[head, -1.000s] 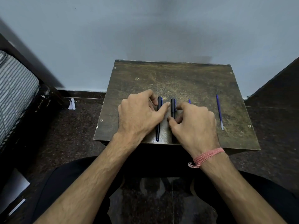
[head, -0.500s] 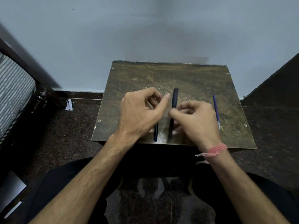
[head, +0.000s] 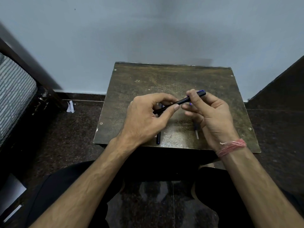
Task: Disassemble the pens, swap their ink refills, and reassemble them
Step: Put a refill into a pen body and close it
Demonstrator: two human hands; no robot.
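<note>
**Pen held across both hands, ready to come apart**

My left hand (head: 144,116) pinches the lower end of the black pen (head: 181,101), thumb against its barrel. The pen runs crosswise between my hands, rising to the right, above the small table (head: 218,83). My right hand (head: 212,112) pinches its upper end. Each hand holds one end, so I judge the pull runs along that axis. The second pen (head: 158,137) lies on the table under my left hand, a loose refill (head: 196,133) under my right.
</note>
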